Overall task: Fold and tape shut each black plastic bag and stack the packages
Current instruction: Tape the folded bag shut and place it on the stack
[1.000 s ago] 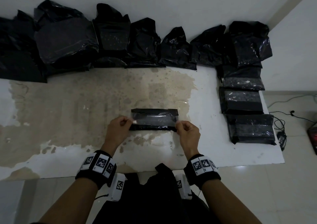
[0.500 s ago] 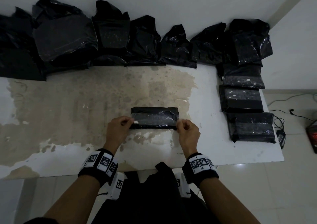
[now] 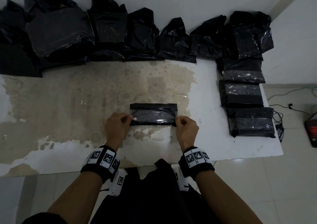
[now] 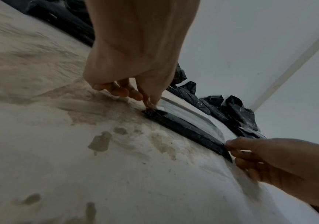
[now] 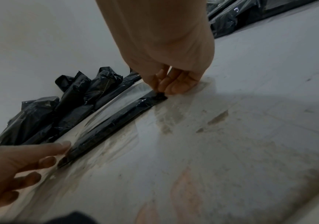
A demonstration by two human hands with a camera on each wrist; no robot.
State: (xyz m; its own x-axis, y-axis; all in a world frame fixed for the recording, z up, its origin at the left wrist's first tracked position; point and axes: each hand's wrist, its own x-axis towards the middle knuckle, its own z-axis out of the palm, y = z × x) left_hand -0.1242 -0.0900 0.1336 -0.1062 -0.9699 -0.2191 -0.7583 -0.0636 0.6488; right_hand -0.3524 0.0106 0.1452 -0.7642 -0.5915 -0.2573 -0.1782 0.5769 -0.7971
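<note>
A folded black bag package point(image 3: 153, 108) lies flat in the middle of the table point(image 3: 51, 103). A strip of clear tape point(image 3: 152, 115) runs lengthwise across its top. My left hand point(image 3: 129, 118) pinches the tape's left end at the package's left edge, and my right hand point(image 3: 177, 121) pinches the right end. The left wrist view shows the left hand point(image 4: 151, 104) down at the corner of the package point(image 4: 183, 130). In the right wrist view the right hand point(image 5: 162, 91) presses at the other corner of the package point(image 5: 112, 121).
Several loose black bags point(image 3: 109, 26) stand in a row along the back wall. Three taped packages point(image 3: 241, 93) lie in a line down the table's right side. Cables and a dark device point(image 3: 311, 131) lie on the floor beyond the right edge.
Both hands have lowered the tape strip slightly onto the package's top. The package has stayed in place.
</note>
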